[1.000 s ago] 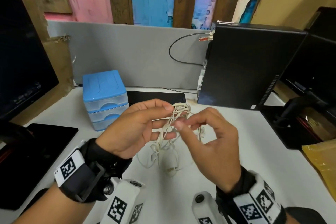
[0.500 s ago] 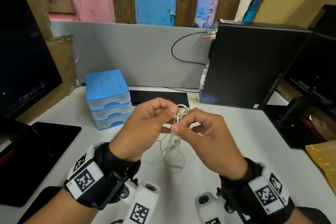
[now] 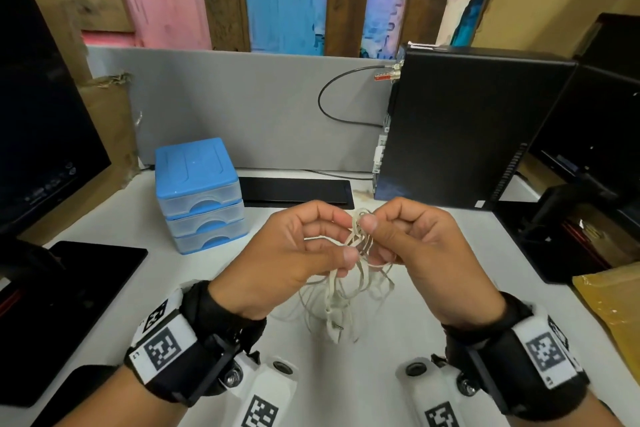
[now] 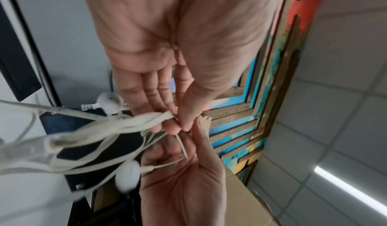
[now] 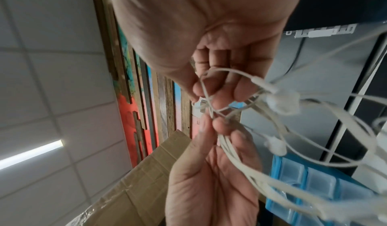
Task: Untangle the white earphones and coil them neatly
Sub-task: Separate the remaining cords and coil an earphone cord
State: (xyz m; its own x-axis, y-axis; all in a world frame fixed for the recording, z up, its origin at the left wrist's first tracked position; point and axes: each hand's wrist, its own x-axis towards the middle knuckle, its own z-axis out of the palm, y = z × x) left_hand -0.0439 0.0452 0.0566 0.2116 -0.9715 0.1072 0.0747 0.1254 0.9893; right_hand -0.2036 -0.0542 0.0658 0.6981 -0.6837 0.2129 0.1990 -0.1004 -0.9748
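Both hands are raised above the white desk (image 3: pixel 433 270) near the middle of the head view, knuckles up and fingertips facing each other. Between them hangs the tangle of white earphones (image 3: pixel 349 282), its top bunched at the fingertips and its loose loops drooping toward 6 o'clock, the lowest strands close to the desk surface; whether they touch it cannot be told.

The left hand (image 3: pixel 294 260) has its fingers curled, thumb and forefinger pinching a bundle of several cable strands; the left wrist view shows that bundle (image 4: pixel 146 118) pressed between thumb tip and the fingers (image 4: pixel 157 97). The right hand (image 3: pixel 419 253) is curled too, thumb and forefinger pinching a thinner loop at the top of the knot, seen from the right wrist view as cord (image 5: pixel 206 95) crossing the fingers (image 5: pixel 236 87). Two earbuds (image 5: pixel 282 103) dangle blurred among the loops.

At 10 o'clock from the hands stands a blue drawer box (image 3: pixel 199 196) with three clear drawers. A flat black slab (image 3: pixel 294 191) lies at 12 o'clock, just beyond the hands. A black computer tower (image 3: pixel 474 128) stands at 1 o'clock against the grey partition (image 3: pixel 242 104). A dark monitor (image 3: pixel 38 135) is at 9 o'clock, with a black tablet (image 3: pixel 69 291) lying on the desk below it
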